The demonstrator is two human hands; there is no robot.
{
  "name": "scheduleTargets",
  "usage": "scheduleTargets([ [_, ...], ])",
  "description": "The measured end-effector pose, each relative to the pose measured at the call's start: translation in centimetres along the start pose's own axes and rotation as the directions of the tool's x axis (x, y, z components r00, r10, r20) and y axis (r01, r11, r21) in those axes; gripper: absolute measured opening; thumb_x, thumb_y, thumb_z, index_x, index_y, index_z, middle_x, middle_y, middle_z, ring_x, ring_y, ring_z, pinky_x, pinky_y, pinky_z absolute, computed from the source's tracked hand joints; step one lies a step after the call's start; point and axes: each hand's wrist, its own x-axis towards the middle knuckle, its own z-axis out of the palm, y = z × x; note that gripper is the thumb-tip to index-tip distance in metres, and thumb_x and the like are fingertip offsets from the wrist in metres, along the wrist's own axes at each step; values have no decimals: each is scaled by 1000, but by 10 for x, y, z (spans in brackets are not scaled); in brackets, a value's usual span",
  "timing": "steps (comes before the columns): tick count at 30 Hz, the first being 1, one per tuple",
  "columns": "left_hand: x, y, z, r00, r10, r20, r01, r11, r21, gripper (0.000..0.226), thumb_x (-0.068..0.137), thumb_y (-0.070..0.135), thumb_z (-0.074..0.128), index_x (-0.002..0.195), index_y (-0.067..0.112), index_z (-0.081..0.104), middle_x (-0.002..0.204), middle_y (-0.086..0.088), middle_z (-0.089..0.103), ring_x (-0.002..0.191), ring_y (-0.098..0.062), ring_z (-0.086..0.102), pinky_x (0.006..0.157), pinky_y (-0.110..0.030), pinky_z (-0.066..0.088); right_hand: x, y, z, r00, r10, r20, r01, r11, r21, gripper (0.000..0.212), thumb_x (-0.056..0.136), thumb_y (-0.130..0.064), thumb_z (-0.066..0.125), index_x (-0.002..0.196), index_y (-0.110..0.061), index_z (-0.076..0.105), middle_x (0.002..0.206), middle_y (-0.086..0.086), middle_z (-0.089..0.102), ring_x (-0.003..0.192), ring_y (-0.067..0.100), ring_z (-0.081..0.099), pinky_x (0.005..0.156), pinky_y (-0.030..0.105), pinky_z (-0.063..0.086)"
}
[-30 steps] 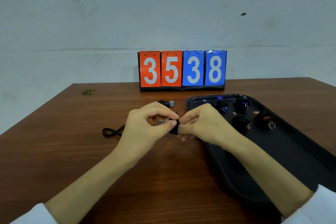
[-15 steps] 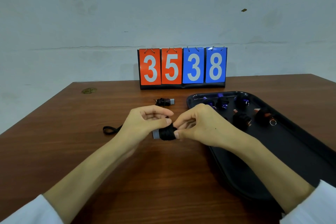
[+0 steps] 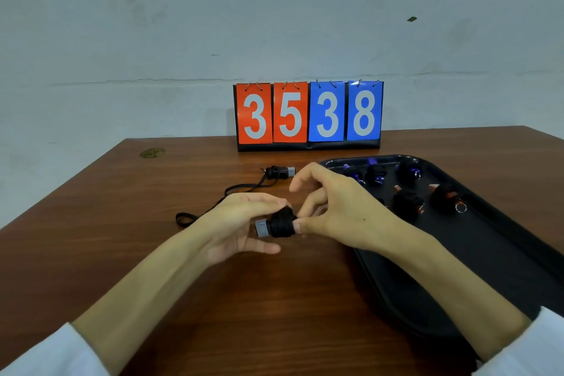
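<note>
A small grey-capped piece wound in black cord [image 3: 276,225] hangs just above the brown table [image 3: 152,253] between my hands. My left hand [image 3: 241,223] pinches it from above and behind. My right hand [image 3: 332,210] pinches its right end with thumb and a lower finger, while its index finger is raised. A loose black cord [image 3: 213,204] runs back left from my left hand. A second grey-capped piece [image 3: 282,171] with cord lies farther back on the table.
A black tray [image 3: 488,253] at the right holds several wound cord bundles, some with blue or red parts and metal rings. A flip scoreboard [image 3: 308,116] reading 3538 stands at the back edge. A brass-coloured disc [image 3: 152,152] sits at the far left.
The wound piece has dropped slightly lower between my hands. My right index finger has lifted off it and my left fingers have spread apart underneath.
</note>
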Motion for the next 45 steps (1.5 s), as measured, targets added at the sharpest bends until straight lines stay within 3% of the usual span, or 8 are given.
scheduleTargets([
  [6, 2, -2, -2, 996, -78, 30, 81, 994, -78, 36, 78, 20, 66, 109, 2, 63, 98, -17, 65, 76, -23, 71, 49, -24, 56, -2, -3, 3, 995, -87, 38, 89, 993, -73, 37, 78, -16, 71, 111, -29, 61, 76, -7, 72, 73, 1, 66, 85, 32, 54],
  [11, 3, -3, -5, 994, -103, 37, 106, 989, -104, 19, 90, 14, 56, 105, 7, 66, 97, -13, 64, 74, -21, 69, 48, -24, 55, -4, -8, 3, 990, -135, 35, 138, 985, -108, 33, 80, -16, 70, 111, -27, 66, 82, -7, 71, 76, 1, 64, 80, 18, 52],
  [19, 2, -1, -4, 996, 80, 39, -78, 996, -46, 8, 90, 8, 55, 90, 9, 62, 100, -15, 61, 70, -19, 69, 50, -25, 55, -2, -3, 0, 997, -67, -33, 64, 994, -91, 25, 76, -16, 73, 99, -22, 69, 78, -9, 71, 72, -1, 65, 76, 12, 52],
  [24, -1, -1, -6, 948, 301, 105, -319, 905, 280, 23, 92, 26, 52, 102, 7, 60, 92, -12, 69, 73, -30, 70, 48, -32, 57, -3, -2, -3, 997, -43, -62, 39, 997, -67, 21, 76, -13, 74, 95, -21, 69, 74, -12, 68, 73, -3, 64, 75, 10, 51],
  [31, -1, 9, 15, 919, 290, 268, -372, 863, 341, 42, 75, 26, 66, 115, 17, 60, 84, -11, 71, 60, -19, 64, 48, -25, 54, -35, 5, -20, 975, 31, -220, -41, 998, -43, 20, 77, -14, 73, 95, -23, 70, 79, -10, 70, 75, 0, 64, 79, 16, 52],
  [38, 15, 24, 82, 866, 317, 388, -456, 818, 350, 25, 85, 13, 62, 109, 16, 63, 76, -2, 70, 66, -11, 67, 61, -21, 54, -83, 25, -70, 960, 178, -217, -170, 984, 58, 19, 79, -18, 70, 92, -31, 66, 84, -13, 68, 77, -6, 62, 73, 10, 49],
  [41, 31, 31, 120, 843, 291, 452, -498, 738, 454, 23, 89, 12, 59, 111, 16, 59, 79, -2, 66, 65, -7, 64, 61, -18, 53, -106, 43, -82, 920, 209, -332, -226, 974, -12, 24, 73, -32, 75, 94, -28, 64, 84, -13, 66, 76, -3, 62, 67, 8, 50],
  [45, 54, 41, 160, 811, 258, 525, -561, 597, 574, 22, 91, 20, 59, 112, 18, 61, 93, -5, 68, 77, -9, 63, 68, -16, 51, -127, 67, -83, 813, 141, -566, -227, 970, -84, 36, 69, -21, 80, 100, -18, 62, 84, -15, 59, 75, -1, 60, 70, 8, 49],
])
